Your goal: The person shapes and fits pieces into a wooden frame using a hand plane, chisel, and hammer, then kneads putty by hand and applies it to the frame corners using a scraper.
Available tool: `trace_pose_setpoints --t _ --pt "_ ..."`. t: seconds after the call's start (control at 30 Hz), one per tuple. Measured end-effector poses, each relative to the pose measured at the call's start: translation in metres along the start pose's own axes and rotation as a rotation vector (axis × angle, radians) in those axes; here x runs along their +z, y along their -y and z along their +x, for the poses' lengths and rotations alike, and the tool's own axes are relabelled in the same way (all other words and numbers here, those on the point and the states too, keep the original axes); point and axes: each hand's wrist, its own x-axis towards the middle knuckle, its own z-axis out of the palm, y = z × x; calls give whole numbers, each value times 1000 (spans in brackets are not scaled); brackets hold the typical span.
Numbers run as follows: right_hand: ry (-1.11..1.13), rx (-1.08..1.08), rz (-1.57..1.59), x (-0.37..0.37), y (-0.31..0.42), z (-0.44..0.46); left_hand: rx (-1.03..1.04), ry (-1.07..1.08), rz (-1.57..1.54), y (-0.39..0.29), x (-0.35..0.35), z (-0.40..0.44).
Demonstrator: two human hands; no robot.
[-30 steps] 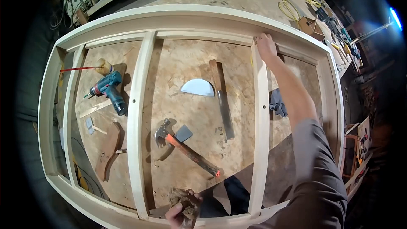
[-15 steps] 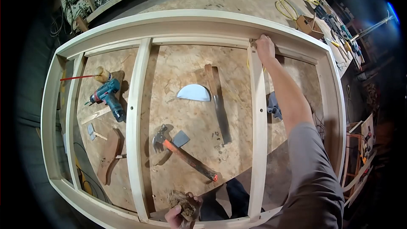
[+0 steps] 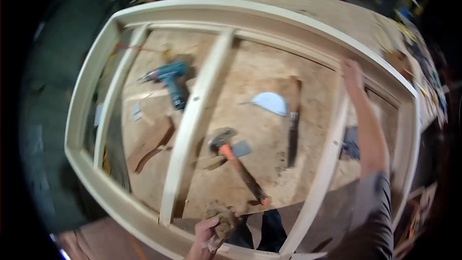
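Observation:
My left hand grips a brown, lumpy wad near the bottom rail; whether it is cloth or putty is unclear. My right hand is at the far end of the right crosspiece, where it meets the top rail of the pale wooden frame. Its fingers are drawn together and blurred, hiding whatever is in them. Inside the frame's middle opening, a claw hammer with an orange-and-black handle lies by a flat grey blade.
A teal cordless drill and a curved brown wooden piece lie in the left opening. A white half-round piece sits beside a long dark-ended tool. Grey gloves rest beyond the right crosspiece.
The view has turned and shifted, so the frame appears tilted and further right. My right hand stays at the same joint, and my left hand still grips the brown wad.

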Motion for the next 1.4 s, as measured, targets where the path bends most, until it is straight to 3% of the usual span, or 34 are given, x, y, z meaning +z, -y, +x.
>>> trace_pose_setpoints --t 0.03,0.1,0.13,0.17,0.23,0.27,0.33,0.4,0.47,0.53,0.63,0.73,0.83,0.9,0.93,0.97,1.0,1.03,1.07,1.17,1.3,1.4 --pt "-60 30 66 2 12 -4 -28 26 -11 -1 -4 0" --pt "-39 -514 -752 -3 -31 27 -44 16 10 -4 2 5" --pt "30 -551 -916 -5 -35 33 -41 48 8 -4 8 4" --pt "19 -125 -346 -5 16 3 -34 82 4 -4 9 -2" --pt "58 -453 -629 -3 -35 35 -57 106 9 -4 0 -3" --pt "56 -492 -643 -2 -55 48 -52 136 8 -4 5 -2" --pt "86 -145 -789 -2 -11 34 -80 205 -14 -6 10 -3" --pt "44 -247 -771 -8 1 13 -56 256 10 -8 17 -8" --pt "82 2 -710 -8 -18 2 -76 307 -4 -13 28 -20" --pt "140 -221 -799 -24 -3 -50 -69 427 -31 -16 38 -30" --pt "198 254 507 -39 25 -132 -79 434 97 -25 34 -74" --pt "302 371 838 -70 107 -251 -74 523 68 -57 -12 -135" --pt "334 377 835 -66 186 -373 -44 550 -15 -102 -89 -215" --pt "358 408 879 -37 243 -447 5 395 31 -143 -140 -269" --pt "267 474 816 -17 285 -486 120 368 24 -163 -159 -293" --pt "289 539 933 -1 301 -514 220 346 19 -180 -179 -315" --pt "309 523 841 19 330 -540 263 333 -34 -192 -206 -329" --pt "278 499 1046 45 341 -564 323 333 -88 -204 -232 -337" --pt "402 518 1134 63 346 -580 375 307 -73 -218 -250 -344" --pt "451 644 1103 107 411 -623 473 249 -49 -260 -290 -360" --pt "440 650 1063 154 442 -639 487 344 -40 -317 -314 -350" --pt "257 607 867 190 412 -600 505 318 -9 -364 -325 -338"
